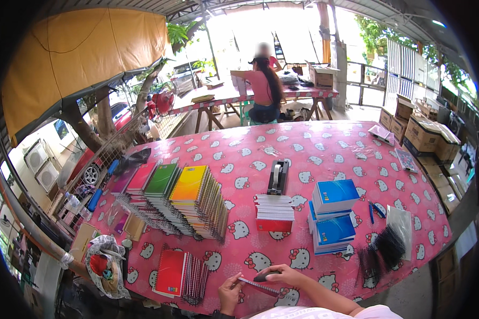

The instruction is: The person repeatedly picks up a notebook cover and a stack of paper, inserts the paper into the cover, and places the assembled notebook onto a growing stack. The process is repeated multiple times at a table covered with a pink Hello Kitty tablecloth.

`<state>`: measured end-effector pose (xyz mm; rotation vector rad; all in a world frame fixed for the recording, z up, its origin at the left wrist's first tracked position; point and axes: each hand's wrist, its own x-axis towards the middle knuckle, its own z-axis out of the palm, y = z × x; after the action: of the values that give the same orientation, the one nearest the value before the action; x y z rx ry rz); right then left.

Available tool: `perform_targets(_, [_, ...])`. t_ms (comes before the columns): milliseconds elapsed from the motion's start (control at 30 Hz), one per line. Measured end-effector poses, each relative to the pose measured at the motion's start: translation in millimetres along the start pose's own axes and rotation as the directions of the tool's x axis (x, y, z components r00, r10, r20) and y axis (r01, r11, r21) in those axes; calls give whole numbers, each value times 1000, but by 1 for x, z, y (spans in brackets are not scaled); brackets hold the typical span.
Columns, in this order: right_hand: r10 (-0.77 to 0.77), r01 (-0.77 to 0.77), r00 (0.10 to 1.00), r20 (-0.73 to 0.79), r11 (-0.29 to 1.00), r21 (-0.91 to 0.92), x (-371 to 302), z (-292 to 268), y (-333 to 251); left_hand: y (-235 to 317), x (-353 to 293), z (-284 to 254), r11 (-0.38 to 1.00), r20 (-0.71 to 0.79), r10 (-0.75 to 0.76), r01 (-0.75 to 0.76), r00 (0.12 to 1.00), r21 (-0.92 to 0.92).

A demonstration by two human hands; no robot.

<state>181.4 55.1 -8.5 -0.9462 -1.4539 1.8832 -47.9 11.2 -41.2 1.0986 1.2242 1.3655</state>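
Near the front edge of the table, my left hand [230, 293] pinches one end of a spiral notebook [259, 287], seen nearly edge-on with its coil up. My right hand [286, 276] is closed around a dark, rounded tool [266, 276] held over the coil; its exact kind I cannot make out. To the left of my hands lies a row of red spiral notebooks [171, 272]. Beyond my hands is a stack of red-covered pads [274, 213] with white page edges. Blue-covered pads [334, 229] stand in piles to the right, beside loose black coils [383, 250].
Tall stacks of yellow notebooks [189, 183] and green notebooks [162, 179] stand left. A black tape dispenser [277, 178] sits mid-table, blue pens [375, 210] at right. A cloth-lined bag [105, 266] is by the left edge. Cardboard boxes [428, 135] stand right; a person [263, 87] sits beyond.
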Motion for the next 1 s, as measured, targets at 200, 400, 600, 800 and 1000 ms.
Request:
perform_targets(200, [102, -109, 994, -46, 979, -175, 7, 3, -2, 8, -1, 1, 999, 14, -16, 15, 1000, 35])
perform_targets(400, [-126, 27, 984, -125, 802, -597, 9, 3, -2, 15, 1, 6, 999, 54, -5, 3, 999, 50])
perform_targets(600, [-566, 95, 824, -37, 202, -975, -10, 17, -32, 35, -2, 2, 989, 213, -73, 43, 974, 143])
perform_targets(800, [-462, 239, 864, -200, 727, -644, -13, 58, -38, 67, 0, 20, 998, 206, -64, 64, 976, 7])
perform_targets(1000, [-408, 234, 881, -239, 815, -530, -22, 72, -35, 78, -14, 13, 983, 141, -177, 168, 974, 74])
